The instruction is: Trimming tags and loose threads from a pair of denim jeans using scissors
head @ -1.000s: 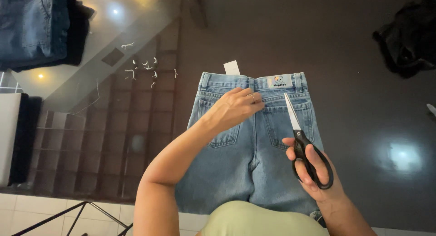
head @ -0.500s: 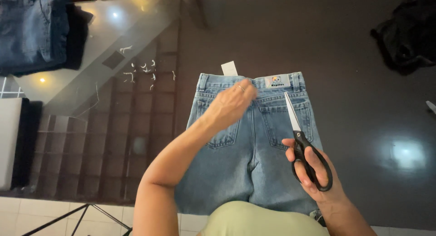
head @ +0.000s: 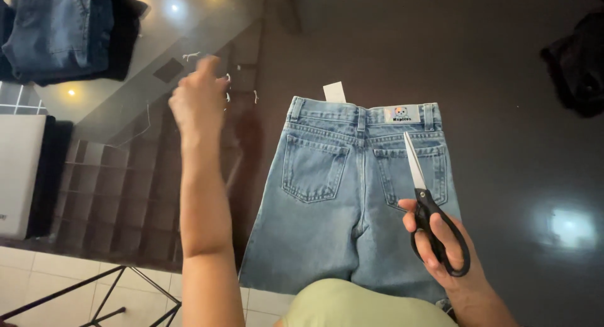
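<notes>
On the dark table, light-blue jeans (head: 352, 201) (back up), right hand (head: 440, 239) gripping scissors (head: 428, 207) — left hand (head: 198, 104) raised, apparently empty.

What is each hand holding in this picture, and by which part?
The right hand holds black-handled scissors by the finger loops, blades closed over the jeans. Whether the raised left hand pinches anything cannot be told.

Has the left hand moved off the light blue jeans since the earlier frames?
Yes. The left hand lifted off the light blue jeans, going left toward the white thread scraps.
</notes>
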